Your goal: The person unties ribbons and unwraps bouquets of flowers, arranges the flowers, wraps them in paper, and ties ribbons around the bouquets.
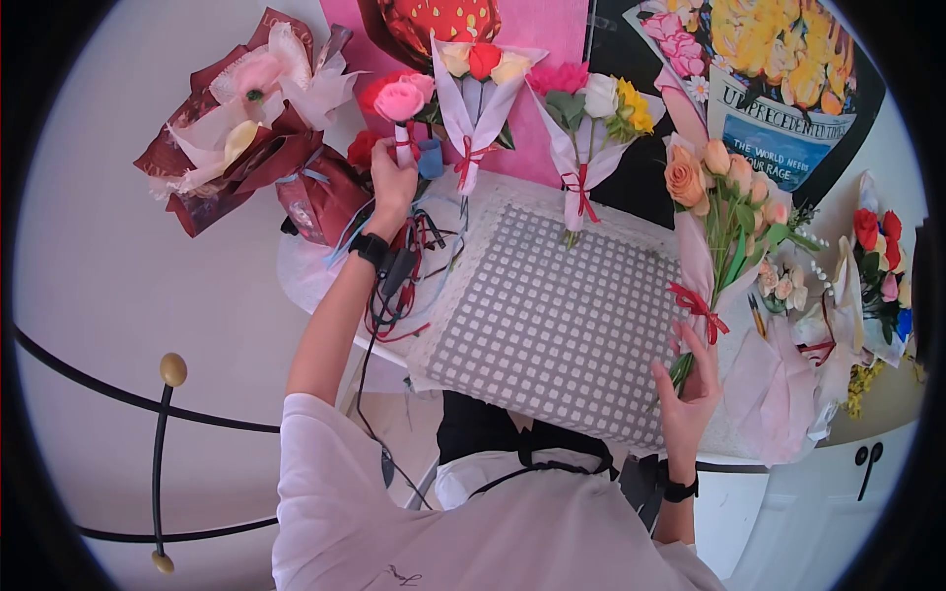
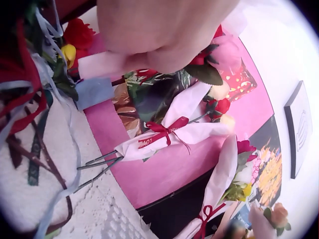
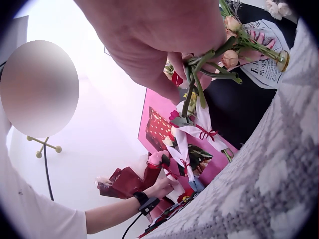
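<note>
My left hand (image 1: 394, 185) is stretched to the back left and grips a small bouquet of pink roses (image 1: 399, 100) by its pale wrapped handle. In the left wrist view the curled fingers are round the pale pink paper (image 2: 107, 64), with the blooms partly behind the hand. Near the front right, my right hand (image 1: 693, 396) holds a peach rose bouquet (image 1: 687, 179) low down, below its red bow (image 1: 700, 307). Its green stems (image 3: 197, 84) poke out past the fingers in the right wrist view. The bouquet leans over the right edge of a grey-and-white checked cushion (image 1: 552, 325).
Two white-wrapped bouquets, one of red and cream roses (image 1: 483, 63) and one of mixed flowers (image 1: 576, 148), stand behind the cushion. A large burgundy-wrapped bouquet (image 1: 315, 197) is at the left. Ribbons (image 1: 394, 305) and a black cable lie by the left arm. More wrapped flowers (image 1: 783, 286) fill the right.
</note>
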`<state>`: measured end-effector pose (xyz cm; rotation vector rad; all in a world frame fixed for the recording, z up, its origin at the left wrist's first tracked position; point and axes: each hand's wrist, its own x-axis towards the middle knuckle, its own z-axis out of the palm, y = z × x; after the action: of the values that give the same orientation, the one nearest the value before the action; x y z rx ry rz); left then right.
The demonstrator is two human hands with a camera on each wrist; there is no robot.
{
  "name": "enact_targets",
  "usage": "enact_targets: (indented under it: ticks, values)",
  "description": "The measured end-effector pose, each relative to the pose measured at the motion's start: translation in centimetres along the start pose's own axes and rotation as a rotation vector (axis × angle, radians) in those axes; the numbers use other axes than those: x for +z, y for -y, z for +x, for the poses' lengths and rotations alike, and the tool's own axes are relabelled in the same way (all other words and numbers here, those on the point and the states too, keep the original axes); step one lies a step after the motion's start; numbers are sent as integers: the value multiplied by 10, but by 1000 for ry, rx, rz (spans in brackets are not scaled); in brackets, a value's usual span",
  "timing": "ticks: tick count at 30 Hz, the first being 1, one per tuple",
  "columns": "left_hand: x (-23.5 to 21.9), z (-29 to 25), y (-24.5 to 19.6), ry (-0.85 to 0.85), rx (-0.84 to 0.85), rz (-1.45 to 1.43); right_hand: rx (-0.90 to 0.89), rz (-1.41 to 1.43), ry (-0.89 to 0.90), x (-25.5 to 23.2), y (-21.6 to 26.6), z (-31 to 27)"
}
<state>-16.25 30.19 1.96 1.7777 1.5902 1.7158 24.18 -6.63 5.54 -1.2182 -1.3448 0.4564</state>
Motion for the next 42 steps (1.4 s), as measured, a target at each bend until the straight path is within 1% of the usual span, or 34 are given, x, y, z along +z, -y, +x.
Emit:
enact_targets:
  ticks: [1,2,4,5,7,8,10,13,14,15,16,17,19,20,22,26,28,31,35,37,40,42]
  values:
    - [3,3,-1,71,-158,-169,0,0,1,0,-1,-2]
    - [6,5,-2,71,-159,-169,17,7,-14,1,-2,-4]
    - [12,10,-2,113,-127,-341,36,14,-29,3,-6,-8]
    - [13,13,0,114,-129,-342,31,-4,-40,4,-9,-9]
    - [14,21,5,206,-281,-253,26,-25,-53,5,-15,-14]
    - [17,23,8,205,-281,-254,26,-61,-65,7,-18,-18]
    - [22,22,14,218,-238,-155,30,-97,-74,10,-23,-24]
    - [27,22,23,253,-225,-176,85,-52,-80,15,-28,-29]
    - [33,25,37,256,-226,-176,76,-61,-67,15,-29,-28]
    - [39,28,50,189,-140,-94,66,-71,-52,14,-30,-28]
    - [40,27,46,123,-52,-14,67,-75,-53,15,-32,-29]
    - [42,26,40,123,-53,-18,68,-66,-59,15,-33,-30]
    - [41,22,22,46,-24,200,69,-57,-63,16,-33,-30]
    - [39,22,16,46,-26,199,67,-65,-58,16,-33,-30]
    - [38,21,10,111,-120,117,68,-74,-55,16,-34,-30]
    - [39,24,16,103,-84,149,66,-72,-59,17,-33,-30]
    - [40,27,22,71,4,143,63,-70,-56,17,-32,-29]
    - [39,32,26,102,33,166,73,-66,-55,17,-32,-29]
    - [39,32,25,107,6,131,64,-72,-62,18,-32,-29]
    - [38,35,23,90,-39,125,63,-75,-66,18,-31,-29]
    - [36,40,30,84,-6,125,71,-74,-71,19,-31,-28]
    - [33,44,32,93,-26,123,66,-73,-72,18,-32,-28]
